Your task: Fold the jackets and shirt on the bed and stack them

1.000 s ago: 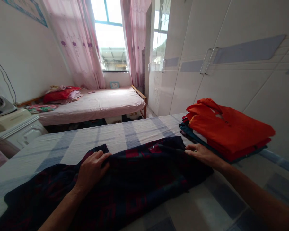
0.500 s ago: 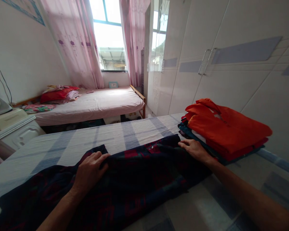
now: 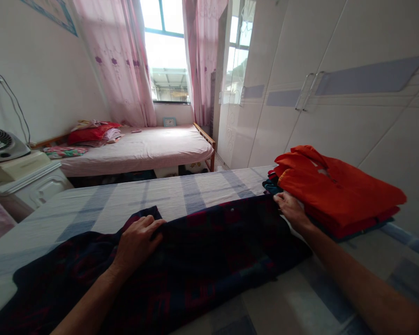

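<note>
A dark navy shirt with a red pattern and a small pale button lies spread across the near bed. My left hand grips its far edge, left of the middle, fingers curled over the cloth. At the shirt's far right corner, my right hand pinches the edge between thumb and fingers. That edge runs fairly straight between the two hands. Just right of my right hand sits a stack of folded clothes with an orange garment on top.
The near bed has a white and blue checked sheet. Beyond it stands a second bed with a pink sheet and a heap of red cloth. White wardrobes line the right side. A fan stands on a cabinet at left.
My right hand has drawn the shirt's corner to the right, close against the stack, and the far edge looks straighter. My left hand keeps its hold. The view has shifted slightly left.
</note>
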A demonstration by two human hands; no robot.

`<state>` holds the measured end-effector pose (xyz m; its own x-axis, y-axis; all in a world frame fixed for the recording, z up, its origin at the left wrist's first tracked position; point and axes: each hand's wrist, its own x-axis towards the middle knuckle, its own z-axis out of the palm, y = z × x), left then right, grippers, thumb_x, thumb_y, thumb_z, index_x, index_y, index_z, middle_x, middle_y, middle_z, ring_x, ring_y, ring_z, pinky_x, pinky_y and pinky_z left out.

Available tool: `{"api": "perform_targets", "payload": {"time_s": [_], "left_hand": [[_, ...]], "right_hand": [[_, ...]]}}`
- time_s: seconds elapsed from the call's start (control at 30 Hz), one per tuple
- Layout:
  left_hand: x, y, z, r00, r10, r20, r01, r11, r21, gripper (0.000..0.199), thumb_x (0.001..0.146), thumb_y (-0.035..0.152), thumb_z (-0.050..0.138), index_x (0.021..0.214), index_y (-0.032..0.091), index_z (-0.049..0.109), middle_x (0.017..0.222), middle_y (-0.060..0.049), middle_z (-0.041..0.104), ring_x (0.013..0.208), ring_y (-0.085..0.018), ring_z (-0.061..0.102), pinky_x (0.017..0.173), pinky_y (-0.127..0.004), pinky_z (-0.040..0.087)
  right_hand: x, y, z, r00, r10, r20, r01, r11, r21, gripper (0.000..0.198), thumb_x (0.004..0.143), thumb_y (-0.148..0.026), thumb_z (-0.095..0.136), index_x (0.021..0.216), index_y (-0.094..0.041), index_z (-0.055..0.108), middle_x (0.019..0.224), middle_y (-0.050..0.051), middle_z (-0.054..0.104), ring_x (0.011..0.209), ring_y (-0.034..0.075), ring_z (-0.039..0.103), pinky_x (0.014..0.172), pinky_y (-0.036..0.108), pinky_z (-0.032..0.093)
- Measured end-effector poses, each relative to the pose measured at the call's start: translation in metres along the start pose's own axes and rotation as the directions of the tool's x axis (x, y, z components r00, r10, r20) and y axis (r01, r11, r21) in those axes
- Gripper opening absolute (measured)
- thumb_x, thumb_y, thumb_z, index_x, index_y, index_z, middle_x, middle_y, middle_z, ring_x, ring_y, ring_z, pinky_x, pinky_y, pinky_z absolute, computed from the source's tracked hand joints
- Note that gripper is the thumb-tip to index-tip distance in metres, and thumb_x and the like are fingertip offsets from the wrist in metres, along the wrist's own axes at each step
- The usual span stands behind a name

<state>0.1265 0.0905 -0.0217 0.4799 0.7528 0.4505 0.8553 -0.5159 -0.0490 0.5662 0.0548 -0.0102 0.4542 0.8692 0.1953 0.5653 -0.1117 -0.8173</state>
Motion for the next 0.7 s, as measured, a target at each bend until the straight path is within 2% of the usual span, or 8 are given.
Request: {"api": "perform_targets", "payload": {"time_s": [0.13, 0.23, 0.33, 0.4, 0.47, 0.53, 0.6, 0.7], "left_hand": [[0.0, 0.001, -0.001, 1.0, -0.013, -0.005, 0.013, 1.0, -0.013, 0.028, 0.081, 0.025, 0.048, 0.103, 0.022, 0.066, 0.089, -0.005, 0.063, 0.081, -0.021, 0.058, 0.073, -0.033, 0.046], [0.0, 0.002, -0.001, 1.0, -0.019, -0.004, 0.019, 1.0, -0.024, 0.028, 0.081, 0.024, 0.048, 0.103, 0.022, 0.066, 0.088, -0.005, 0.063, 0.081, -0.022, 0.058, 0.073, -0.034, 0.046], [0.0, 0.002, -0.001, 1.0, -0.015, -0.026, 0.015, 1.0, -0.018, 0.028, 0.082, 0.024, 0.048, 0.102, 0.021, 0.065, 0.087, -0.005, 0.062, 0.082, -0.022, 0.058, 0.076, -0.035, 0.046], [-0.001, 0.002, -0.001, 0.999, -0.006, -0.049, 0.006, 1.0, -0.014, 0.027, 0.082, 0.024, 0.048, 0.103, 0.021, 0.065, 0.087, -0.005, 0.062, 0.084, -0.022, 0.058, 0.079, -0.035, 0.045], [-0.001, 0.002, -0.001, 0.998, 0.002, -0.065, -0.003, 1.0, -0.016, 0.028, 0.082, 0.024, 0.049, 0.104, 0.02, 0.065, 0.087, -0.005, 0.063, 0.085, -0.022, 0.058, 0.082, -0.036, 0.045], [-0.002, 0.001, 0.0, 0.997, 0.005, -0.076, -0.006, 1.0, -0.016, 0.028, 0.082, 0.023, 0.049, 0.104, 0.02, 0.065, 0.087, -0.005, 0.063, 0.086, -0.022, 0.058, 0.085, -0.037, 0.045], [-0.002, 0.001, -0.001, 0.996, 0.002, -0.091, -0.002, 1.0, -0.01, 0.028, 0.082, 0.023, 0.05, 0.104, 0.02, 0.065, 0.088, -0.005, 0.063, 0.086, -0.023, 0.058, 0.086, -0.037, 0.045], [-0.004, 0.001, -0.001, 0.992, -0.001, -0.125, 0.001, 1.0, -0.004, 0.029, 0.082, 0.024, 0.05, 0.106, 0.02, 0.064, 0.089, -0.006, 0.062, 0.089, -0.024, 0.058, 0.089, -0.038, 0.044]], "right_hand": [[-0.011, -0.003, -0.006, 0.964, -0.085, 0.252, 0.054, 0.99, 0.127, 0.065, 0.079, -0.048, 0.052, 0.136, -0.021, 0.037, 0.086, 0.005, 0.067, 0.083, 0.021, 0.065, 0.069, 0.033, 0.053], [-0.026, -0.015, -0.016, 0.859, -0.115, 0.499, 0.079, 0.993, 0.092, 0.066, 0.075, -0.048, 0.059, 0.135, -0.024, 0.044, 0.116, 0.008, 0.063, 0.108, 0.026, 0.058, 0.085, 0.036, 0.05], [-0.042, -0.032, -0.031, 0.792, -0.102, 0.602, 0.046, 0.993, 0.108, 0.06, 0.076, -0.045, 0.058, 0.131, -0.023, 0.049, 0.122, 0.008, 0.06, 0.108, 0.027, 0.058, 0.087, 0.038, 0.051], [-0.054, -0.041, -0.039, 0.829, -0.175, 0.531, 0.146, 0.984, 0.097, 0.059, 0.077, -0.04, 0.057, 0.133, -0.023, 0.046, 0.12, 0.008, 0.06, 0.106, 0.026, 0.059, 0.088, 0.039, 0.05], [-0.066, -0.045, -0.044, 0.875, -0.325, 0.359, 0.359, 0.933, -0.029, 0.049, 0.079, -0.036, 0.054, 0.126, -0.026, 0.051, 0.113, 0.008, 0.061, 0.103, 0.026, 0.059, 0.09, 0.04, 0.049], [-0.077, -0.046, -0.048, 0.852, -0.492, 0.176, 0.522, 0.82, -0.235, 0.032, 0.081, -0.035, 0.051, 0.111, -0.028, 0.06, 0.1, 0.008, 0.062, 0.099, 0.026, 0.059, 0.09, 0.042, 0.047], [-0.088, -0.048, -0.052, 0.791, -0.609, 0.049, 0.581, 0.724, -0.373, 0.02, 0.083, -0.036, 0.048, 0.095, -0.028, 0.062, 0.093, 0.009, 0.061, 0.099, 0.027, 0.058, 0.091, 0.043, 0.045], [-0.095, -0.062, -0.056, 0.784, -0.612, -0.1, 0.551, 0.762, -0.341, 0.016, 0.087, -0.037, 0.043, 0.092, -0.029, 0.055, 0.105, 0.008, 0.059, 0.107, 0.027, 0.054, 0.094, 0.044, 0.042]]}}
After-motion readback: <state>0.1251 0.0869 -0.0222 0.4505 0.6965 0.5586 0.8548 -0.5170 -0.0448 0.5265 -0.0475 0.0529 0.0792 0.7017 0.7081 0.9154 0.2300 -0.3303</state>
